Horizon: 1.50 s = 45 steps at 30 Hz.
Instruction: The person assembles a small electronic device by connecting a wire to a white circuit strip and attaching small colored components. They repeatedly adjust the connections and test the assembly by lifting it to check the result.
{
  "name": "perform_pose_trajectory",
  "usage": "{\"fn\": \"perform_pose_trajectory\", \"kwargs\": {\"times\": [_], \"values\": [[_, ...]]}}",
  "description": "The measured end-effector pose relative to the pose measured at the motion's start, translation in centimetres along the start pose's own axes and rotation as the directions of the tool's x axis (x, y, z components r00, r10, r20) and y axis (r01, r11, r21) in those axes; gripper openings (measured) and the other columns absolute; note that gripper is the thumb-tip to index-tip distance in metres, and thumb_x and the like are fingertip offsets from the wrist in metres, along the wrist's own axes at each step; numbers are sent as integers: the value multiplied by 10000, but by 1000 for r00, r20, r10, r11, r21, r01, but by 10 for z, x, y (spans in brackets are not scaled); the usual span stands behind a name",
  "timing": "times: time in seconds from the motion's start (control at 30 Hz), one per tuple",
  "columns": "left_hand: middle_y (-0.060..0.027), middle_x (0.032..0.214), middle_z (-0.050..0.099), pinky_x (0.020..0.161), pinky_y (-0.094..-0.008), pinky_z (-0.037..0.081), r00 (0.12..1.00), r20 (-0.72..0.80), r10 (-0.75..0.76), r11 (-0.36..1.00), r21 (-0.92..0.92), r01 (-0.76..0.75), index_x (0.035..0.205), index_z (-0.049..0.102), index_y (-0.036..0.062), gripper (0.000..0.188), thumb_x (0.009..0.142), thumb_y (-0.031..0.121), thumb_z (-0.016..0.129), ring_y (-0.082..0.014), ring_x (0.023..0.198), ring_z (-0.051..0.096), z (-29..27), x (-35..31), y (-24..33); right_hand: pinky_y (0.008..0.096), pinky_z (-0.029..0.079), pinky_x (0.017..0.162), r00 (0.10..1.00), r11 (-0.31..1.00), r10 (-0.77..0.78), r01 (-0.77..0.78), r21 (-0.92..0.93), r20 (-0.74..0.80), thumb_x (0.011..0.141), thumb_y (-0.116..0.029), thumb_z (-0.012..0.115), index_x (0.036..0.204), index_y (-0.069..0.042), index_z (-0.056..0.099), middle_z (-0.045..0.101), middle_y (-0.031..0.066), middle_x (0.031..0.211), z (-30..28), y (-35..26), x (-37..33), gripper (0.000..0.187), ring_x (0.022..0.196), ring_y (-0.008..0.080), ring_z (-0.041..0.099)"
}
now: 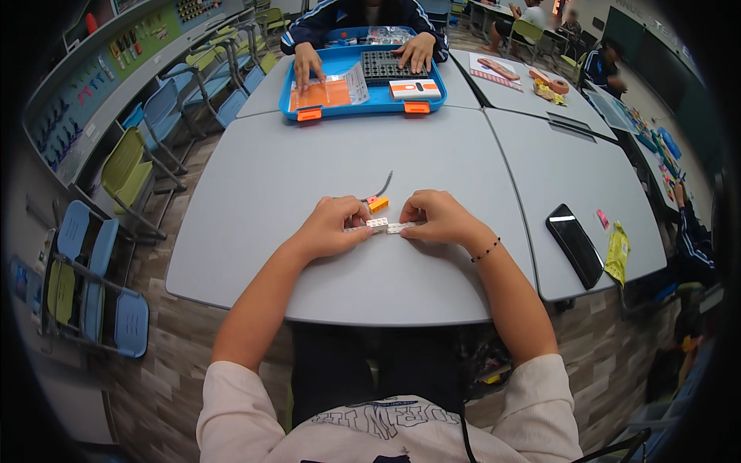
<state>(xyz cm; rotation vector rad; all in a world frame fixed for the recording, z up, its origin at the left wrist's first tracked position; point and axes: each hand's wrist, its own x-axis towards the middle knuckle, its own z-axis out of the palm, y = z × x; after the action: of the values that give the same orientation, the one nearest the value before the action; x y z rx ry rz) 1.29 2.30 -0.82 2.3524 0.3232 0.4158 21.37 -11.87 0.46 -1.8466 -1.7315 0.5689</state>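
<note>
Both of my hands are low over the grey-white table [340, 162], close together. Between the thumb and fingers of my left hand [333, 226] is a white building brick with studs [377, 224]. My right hand [444, 224] pinches another white studded piece [396, 228], partly hidden by the fingers. The facing ends of the two pieces lie very near each other; whether they touch I cannot tell. Just beyond them sits an orange brick [378, 204] beside a small pink piece [371, 200]. A thin grey curved piece [387, 184] reaches away from these.
Across the table, another person's hands [417, 52] rest at a blue tray [370, 114] with orange latches, holding a black studded plate [382, 66] and an orange-and-white booklet [328, 92]. To the right lie a black phone [575, 245] and a yellow wrapper [617, 255]. Chairs [127, 166] line the left.
</note>
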Motion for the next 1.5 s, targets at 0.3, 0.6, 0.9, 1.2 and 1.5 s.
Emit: {"fn": "perform_pose_trajectory", "kwargs": {"times": [0.3,0.6,0.9,1.2,1.5], "values": [[1,785,541,823,-314,330,997,31,77,985,155,-80,894,606,118,207,768,250,704,-155,713,505,3,-3,3,271,481,651,999,998,-49,49,46,-19,710,-156,784,859,-58,713,627,62,828,10,2,4,192,718,155,585],[-39,828,552,833,-341,369,993,-7,120,985,127,-118,917,611,98,224,745,209,702,-196,756,530,4,-3,7,278,481,660,997,995,-69,71,66,-29,713,-164,788,844,-55,711,623,61,821,9,3,4,187,723,157,577],[-108,861,602,727,-348,456,997,-46,69,995,-64,-72,969,559,31,208,854,183,641,-233,763,574,8,-4,9,351,449,758,952,967,-247,255,22,-180,822,-305,691,1040,-95,643,624,51,883,17,-4,2,306,778,205,593],[-40,803,545,689,-290,399,968,177,-178,947,-237,217,973,584,48,270,992,287,461,-147,723,476,1,-7,13,383,374,862,909,907,-353,274,-320,-223,931,-273,555,897,-85,587,611,51,795,19,-17,-2,194,791,221,579],[-64,822,573,745,-351,362,988,138,65,996,49,-72,966,596,73,251,987,274,447,-211,804,522,1,-2,10,410,384,834,829,911,-408,339,-236,-383,974,-250,472,748,-59,542,554,68,655,22,-14,1,303,670,271,535]]}}
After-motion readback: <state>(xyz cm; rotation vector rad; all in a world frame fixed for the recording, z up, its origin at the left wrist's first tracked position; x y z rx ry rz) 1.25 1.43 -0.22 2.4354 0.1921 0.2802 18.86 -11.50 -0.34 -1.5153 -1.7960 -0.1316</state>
